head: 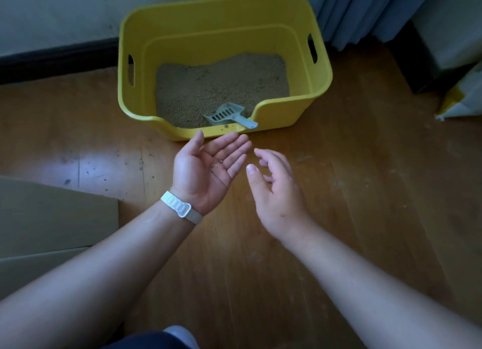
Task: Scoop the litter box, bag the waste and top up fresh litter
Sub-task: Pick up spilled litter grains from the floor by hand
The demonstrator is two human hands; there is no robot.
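- Your left hand (211, 163) lies palm up with fingers straight and spread, just in front of the yellow plastic litter box (135, 35). It grips nothing.
- A few small dark pellets (216, 164) sit loose on that palm, near the base of the fingers.
- Your right hand (276, 189) hovers just beside the left, apart from it. Its fingers are loosely curled and hold nothing, and the thumb points towards the left palm.
- A white ribbed wristband (176, 204) wraps your left wrist.
- The box stands on the brown wooden floor (365, 166), with sandy beige litter (221, 85) covering its bottom (heaped higher towards the far wall).
- The grey slotted plastic scoop (227, 114) lies on the litter at the near side. Its handle rests on the lowered front lip of the box, untouched by either hand.
- Dark specks (104, 171) dot the floor to your left.
- Flat brown cardboard (52, 218) lies at the left edge, a blue-grey curtain (352, 9) hangs behind the box, and a white and yellow bag (461, 98) shows partly at the right edge.
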